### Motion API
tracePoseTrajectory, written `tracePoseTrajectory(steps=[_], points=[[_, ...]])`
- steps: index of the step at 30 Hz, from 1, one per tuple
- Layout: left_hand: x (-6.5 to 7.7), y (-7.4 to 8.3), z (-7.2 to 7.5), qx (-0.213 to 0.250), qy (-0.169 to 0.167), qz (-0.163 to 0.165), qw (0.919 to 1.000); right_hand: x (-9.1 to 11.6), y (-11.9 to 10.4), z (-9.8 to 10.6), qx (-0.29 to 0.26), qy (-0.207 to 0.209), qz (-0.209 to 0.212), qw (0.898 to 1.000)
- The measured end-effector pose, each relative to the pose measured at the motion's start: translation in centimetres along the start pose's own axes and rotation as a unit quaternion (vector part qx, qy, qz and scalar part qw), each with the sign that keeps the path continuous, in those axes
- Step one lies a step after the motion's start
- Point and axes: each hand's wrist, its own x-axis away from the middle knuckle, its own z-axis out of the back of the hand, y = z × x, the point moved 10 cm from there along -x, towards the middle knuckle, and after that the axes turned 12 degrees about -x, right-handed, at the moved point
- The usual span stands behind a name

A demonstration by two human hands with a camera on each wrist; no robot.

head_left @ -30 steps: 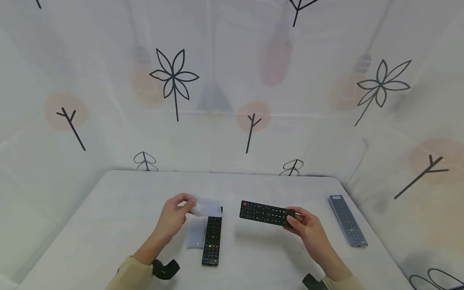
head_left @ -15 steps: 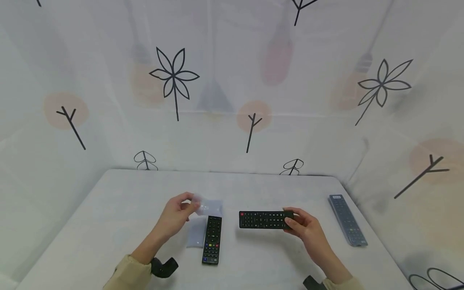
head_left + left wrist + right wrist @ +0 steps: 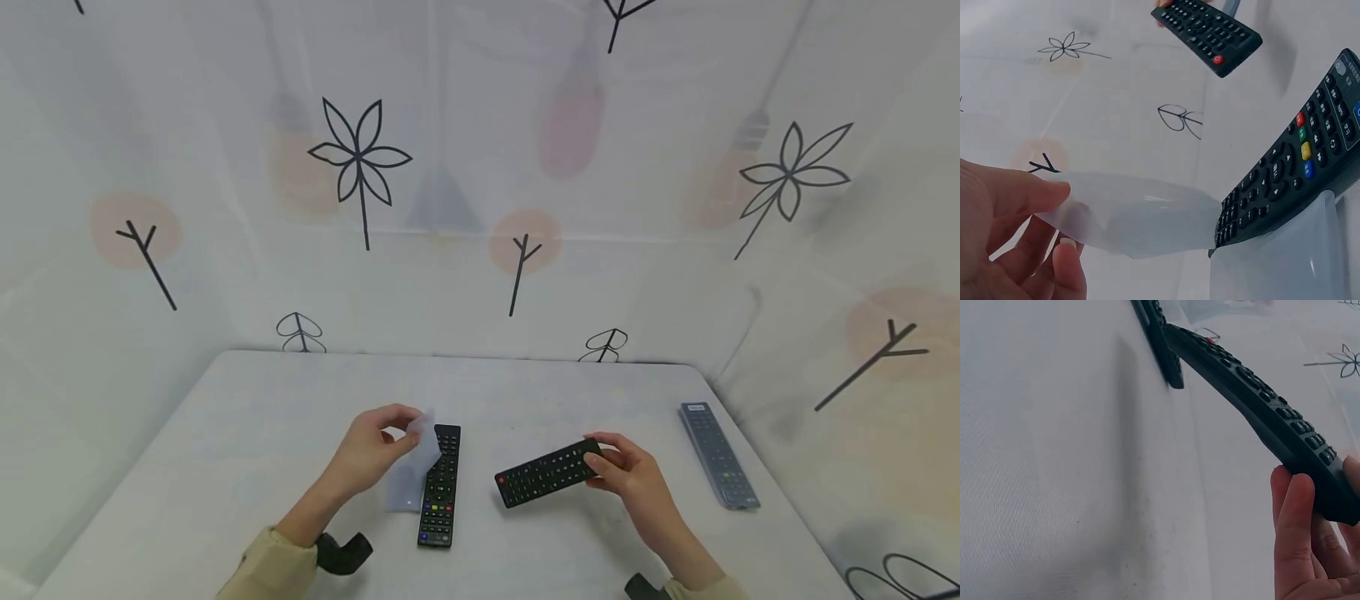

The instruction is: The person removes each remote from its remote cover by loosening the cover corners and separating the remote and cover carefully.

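My left hand (image 3: 367, 450) pinches a translucent plastic sleeve (image 3: 429, 448) between thumb and fingers. In the left wrist view the sleeve (image 3: 1141, 215) stretches from the fingertips to the far end of a black remote control (image 3: 1279, 165) with coloured buttons. That remote (image 3: 438, 512) lies lengthwise on the table; more pale plastic (image 3: 405, 492) lies along its left side. Whether both plastic parts are one piece I cannot tell. My right hand (image 3: 633, 479) grips one end of a second black remote control (image 3: 546, 475), held tilted above the table, its red button end toward the left.
At the table's right side lies a third remote control (image 3: 720, 457) in a clear bluish cover. The white table (image 3: 225, 467) ends at a patterned curtain (image 3: 450, 283) behind it. Dark camera mounts (image 3: 343, 554) sit at both wrists.
The left hand has moved slightly right and turned the sleeve upward, uncovering the far end of the lying remote. In the right hand, the remote's free end has swung down toward the person.
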Motion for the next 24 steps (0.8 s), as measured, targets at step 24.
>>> tracePoseTrajectory(steps=[24], points=[[-0.2,1.5,-3.6,0.156,-0.054,0.000,0.9863,-0.3,1.9,-0.5,0.020,0.005,-0.023,1.000]])
